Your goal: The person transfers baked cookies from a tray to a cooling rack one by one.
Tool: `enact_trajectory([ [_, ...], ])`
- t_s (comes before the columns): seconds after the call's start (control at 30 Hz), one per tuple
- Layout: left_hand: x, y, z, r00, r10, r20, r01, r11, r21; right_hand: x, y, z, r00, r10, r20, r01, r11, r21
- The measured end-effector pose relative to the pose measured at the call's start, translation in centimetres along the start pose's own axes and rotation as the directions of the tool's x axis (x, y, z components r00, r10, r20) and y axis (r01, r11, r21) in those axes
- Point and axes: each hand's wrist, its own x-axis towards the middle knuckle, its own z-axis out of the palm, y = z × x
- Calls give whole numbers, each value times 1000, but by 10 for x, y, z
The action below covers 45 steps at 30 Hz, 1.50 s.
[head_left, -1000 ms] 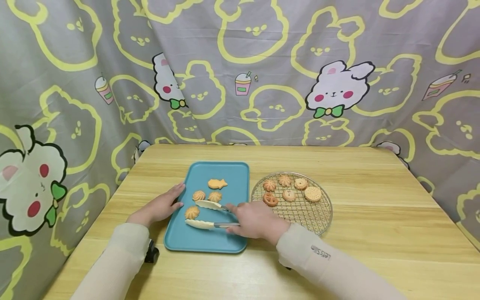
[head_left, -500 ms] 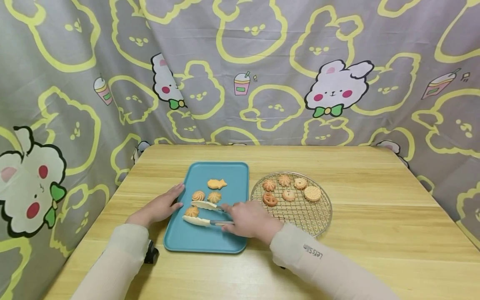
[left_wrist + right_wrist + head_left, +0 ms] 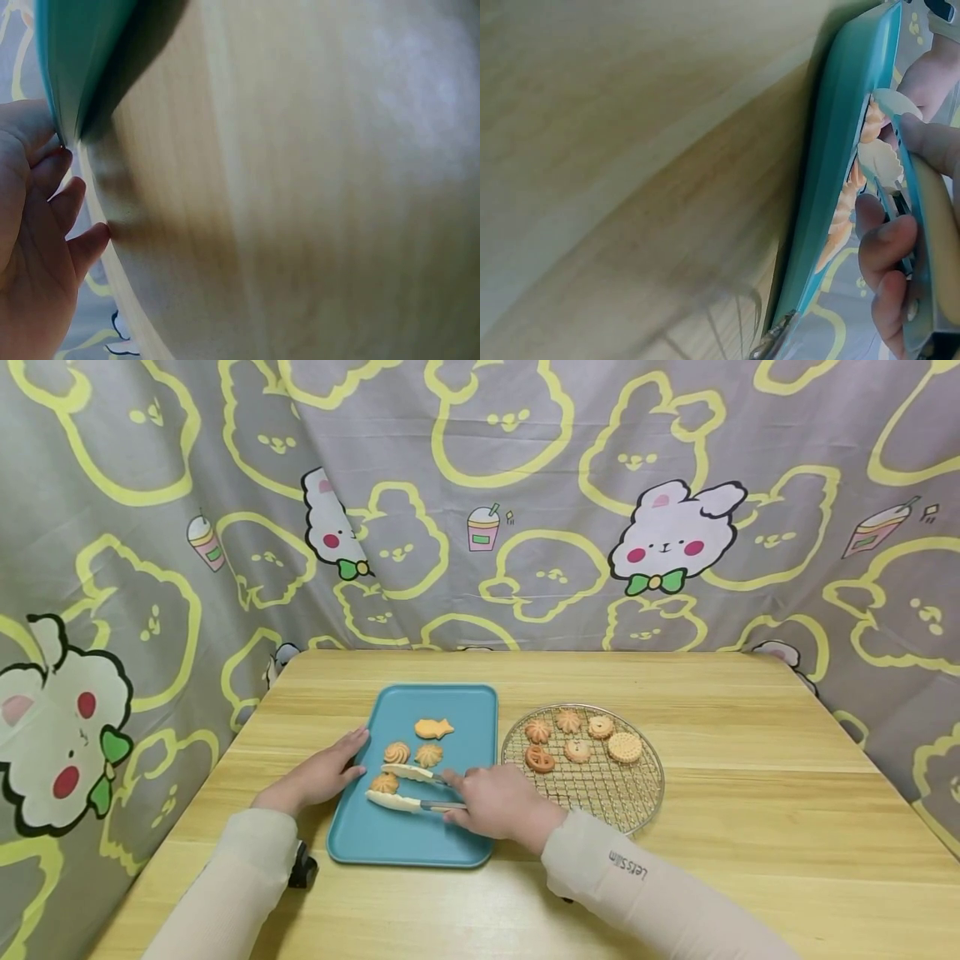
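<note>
My right hand (image 3: pixel 498 802) grips a pair of tongs (image 3: pixel 395 802) with cream scalloped tips. Those tips lie on either side of a flower-shaped cookie (image 3: pixel 384 782) on a blue tray (image 3: pixel 405 843). From the right wrist view, thumb and fingers are wrapped about the tongs' handle (image 3: pixel 937 247). My left hand (image 3: pixel 317 777) rests against the tray's left edge with fingers extended; the left wrist view has its fingertips at the tray's side (image 3: pixel 79 60). Farther up the tray lie a swirled cookie (image 3: pixel 397 752), a ridged cookie (image 3: pixel 429 754) and a fish-shaped cookie (image 3: pixel 433 727).
Right of the tray stands a round wire rack (image 3: pixel 618 797), partly behind my right hand. On it are several cookies, among them a pretzel-shaped one (image 3: pixel 540 759) and a round one (image 3: pixel 625 747). A patterned curtain (image 3: pixel 555 577) hangs behind the wooden table (image 3: pixel 750 760).
The right hand and tongs have shifted slightly left, bringing the tips farther along both sides of the flower-shaped cookie. My left hand stays at the tray's edge.
</note>
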Motion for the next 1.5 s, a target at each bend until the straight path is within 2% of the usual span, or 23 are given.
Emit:
enact_trajectory([
  [0.3, 0, 0, 1, 1000, 9, 0, -9, 1000, -13, -6, 6, 1, 998, -27, -53, 27, 1000, 13],
  [0.67, -1, 0, 0, 1000, 2, 2, -2, 1000, -14, -28, 24, -7, 988, 0, -155, 20, 991, 130],
  [0.87, -1, 0, 0, 1000, -4, 4, 4, 1000, -16, -39, 34, -5, 983, 10, -181, 24, 982, 186],
  [1.5, -2, 2, -2, 1000, -5, 18, 6, 999, -31, -72, 61, -3, 966, 136, -218, -87, 971, 221],
])
